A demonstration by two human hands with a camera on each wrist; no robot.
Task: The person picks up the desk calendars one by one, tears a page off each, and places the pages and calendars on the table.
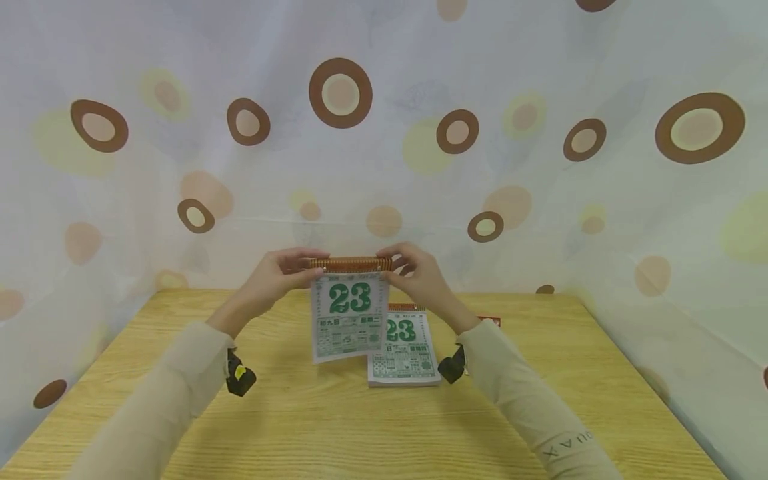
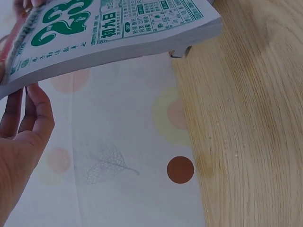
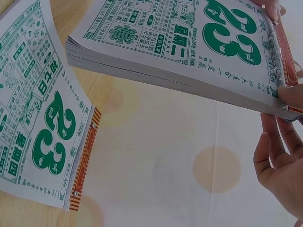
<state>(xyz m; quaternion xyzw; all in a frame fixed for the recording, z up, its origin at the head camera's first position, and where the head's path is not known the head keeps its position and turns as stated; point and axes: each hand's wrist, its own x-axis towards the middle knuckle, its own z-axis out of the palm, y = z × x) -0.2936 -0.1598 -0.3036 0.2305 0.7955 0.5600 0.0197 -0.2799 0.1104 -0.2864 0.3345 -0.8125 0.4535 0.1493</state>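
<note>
A thick tear-off calendar (image 1: 350, 327) with a green 23 hangs raised over the table, its printed face toward me. My left hand (image 1: 268, 283) pinches one end of its red-and-gold top strip (image 1: 351, 265), thumb in front and fingers behind. At the other end my right hand (image 1: 422, 275) grips the strip the same way. From the right wrist view, the page block (image 3: 180, 82) shows many stacked sheets along its side. A second tear-off calendar (image 1: 411, 363), also showing a green 23, lies face up below, partly hidden by the raised one.
The wooden table (image 1: 288, 427) spans the front, with a pale cloth (image 1: 384, 180) patterned with brown and yellow circles behind and beside it. A small red item (image 1: 490, 321) shows past my right forearm, mostly hidden. Each wrist wears a black camera (image 1: 241, 380).
</note>
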